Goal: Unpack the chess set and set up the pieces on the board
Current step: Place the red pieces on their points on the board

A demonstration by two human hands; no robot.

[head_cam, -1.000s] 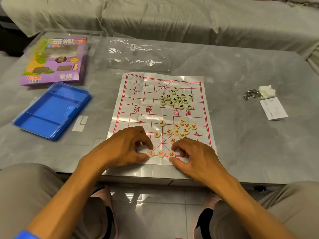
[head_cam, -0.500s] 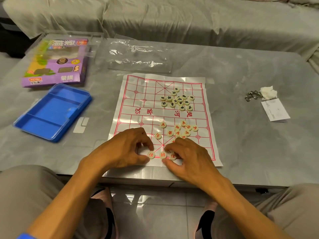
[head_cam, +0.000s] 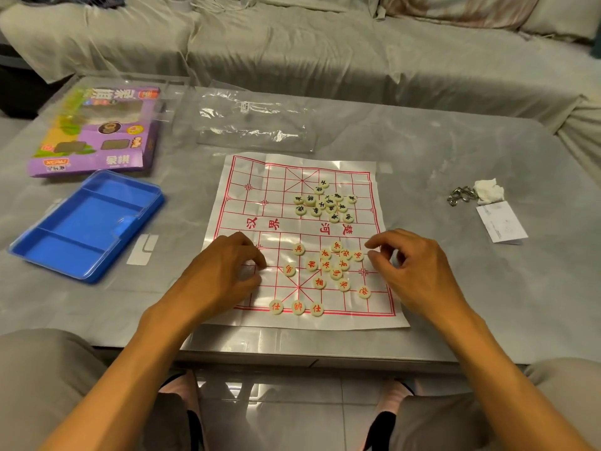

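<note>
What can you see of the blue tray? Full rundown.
The blue tray is a shallow rectangular plastic insert with raised dividers that split it into several compartments, all empty. A clear plastic cover seems to sit over or around it, with a small tab at its right edge. It lies flat and skewed on the grey table, left of the board, in front of the purple box. Neither hand touches it; whether it touches the box cannot be told.

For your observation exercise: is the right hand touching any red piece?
Apart. In the head view, bare board shows between the right hand and the nearest red piece.
</note>
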